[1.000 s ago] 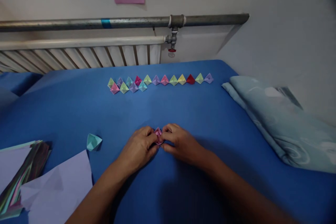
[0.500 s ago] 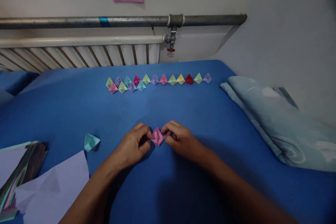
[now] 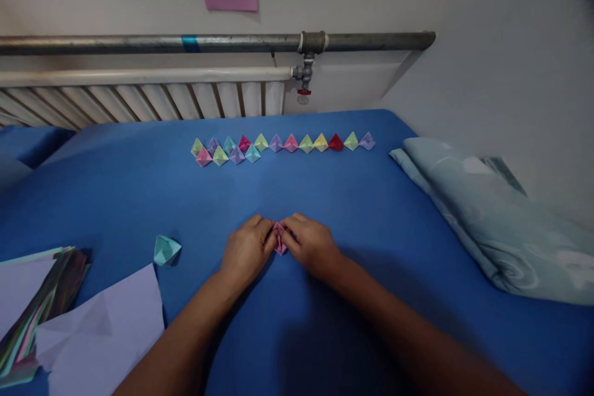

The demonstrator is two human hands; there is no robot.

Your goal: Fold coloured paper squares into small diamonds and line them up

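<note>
Between my two hands is a small pink origami boat (image 3: pixel 279 239), partly covered by my fingers. My left hand (image 3: pixel 249 246) pinches its left side, thumb toward the middle fold. On the other side my right hand (image 3: pixel 312 244) grips the right edge in the same way. A teal origami boat (image 3: pixel 166 250) lies on the blue surface (image 3: pixel 352 204), left of my left hand. Farther back, several small folded boats in green, purple, pink, yellow and red stand in a row, including a dark red boat (image 3: pixel 335 142), with a shorter second row before its left end.
At the lower left lie a creased lilac sheet (image 3: pixel 109 328) and a stack of coloured paper (image 3: pixel 28 309). A folded pale green cloth (image 3: pixel 482 216) rests at the right. Behind the surface run a radiator (image 3: pixel 153 102) and a metal pipe (image 3: pixel 241 43) with a red-handled valve (image 3: pixel 304 92).
My hands have come closer together, and my fingers and thumbs now press over the pink boat, covering more of it. The view has shifted slightly; the other boats stay put.
</note>
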